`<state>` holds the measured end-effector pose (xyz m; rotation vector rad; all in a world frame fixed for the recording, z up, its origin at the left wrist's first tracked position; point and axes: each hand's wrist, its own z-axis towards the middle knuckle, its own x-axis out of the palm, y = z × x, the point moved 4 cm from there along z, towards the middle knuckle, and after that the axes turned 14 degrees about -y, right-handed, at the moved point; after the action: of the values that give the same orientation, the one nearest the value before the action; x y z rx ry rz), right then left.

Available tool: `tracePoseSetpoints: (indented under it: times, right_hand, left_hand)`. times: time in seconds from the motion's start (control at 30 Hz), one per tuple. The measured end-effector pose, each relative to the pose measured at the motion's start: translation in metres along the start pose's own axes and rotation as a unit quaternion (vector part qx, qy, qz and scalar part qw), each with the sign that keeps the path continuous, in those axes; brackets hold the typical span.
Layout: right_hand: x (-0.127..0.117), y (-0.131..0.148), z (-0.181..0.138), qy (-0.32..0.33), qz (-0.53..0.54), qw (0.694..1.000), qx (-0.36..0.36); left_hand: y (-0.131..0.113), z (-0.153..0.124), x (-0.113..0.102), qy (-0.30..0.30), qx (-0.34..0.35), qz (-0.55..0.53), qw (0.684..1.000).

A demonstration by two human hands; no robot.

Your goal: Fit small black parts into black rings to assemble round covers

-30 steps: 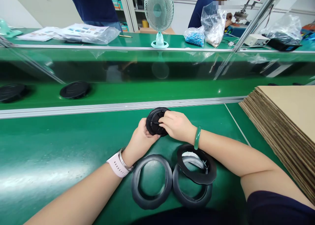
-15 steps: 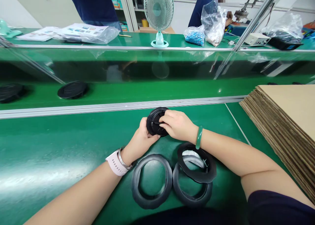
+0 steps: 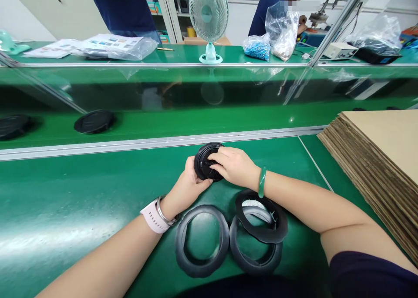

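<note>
Black round cap point(image 3: 205, 161) gripped between left hand point(image 3: 187, 185) beneath and right hand point(image 3: 234, 165), fingers pinching its centre.

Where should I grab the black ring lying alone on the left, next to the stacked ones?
Probably pinch the black ring by its far-left rim, coming from above. It lies flat on the green table, its open middle lets a finger hook inside, and that side is away from the stacked rings.
</note>
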<state>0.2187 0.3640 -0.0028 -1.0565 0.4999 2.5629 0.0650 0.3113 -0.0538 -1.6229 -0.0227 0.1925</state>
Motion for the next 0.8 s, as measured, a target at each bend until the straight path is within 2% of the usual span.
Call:
tracePoseSetpoints:
  times: [0.3,0.37,0.43,0.5,0.53,0.6,0.67,0.73,0.8]
  right_hand:
    - [0.008,0.007,0.0,0.031,-0.056,0.997,-0.039]
    - [0.005,0.005,0.001,0.004,-0.024,0.999,-0.031]
    - [-0.001,-0.002,0.001,-0.068,0.025,0.997,0.02]
    - [-0.003,-0.016,-0.001,-0.135,0.081,0.98,0.124]
    - [0.0,-0.023,-0.003,-0.144,0.117,0.965,0.184]
    - [0.013,-0.036,-0.008,-0.119,0.204,0.926,0.293]
    - [0.027,-0.042,-0.012,-0.087,0.282,0.885,0.36]
    - [0.035,-0.045,-0.015,-0.089,0.32,0.858,0.393]
    - [0.037,-0.045,-0.017,-0.103,0.326,0.85,0.401]
  left_hand:
    - [-0.003,0.001,0.001,-0.002,0.006,0.004,1.0]
    - [-0.002,0.002,0.001,-0.012,0.004,-0.011,1.0]
    - [-0.001,0.004,0.0,-0.034,0.011,-0.032,0.999]
    - [-0.001,0.006,-0.002,-0.05,0.024,-0.052,0.997]
    - [0.0,0.006,-0.003,-0.052,0.026,-0.058,0.997]
    - [0.0,0.005,-0.003,-0.045,0.019,-0.053,0.997]
    - [0.0,0.003,-0.003,-0.035,0.014,-0.028,0.999]
    - [-0.002,0.002,-0.003,-0.032,0.025,-0.008,0.999]
    - [-0.004,0.002,-0.004,-0.038,0.037,-0.003,0.999]
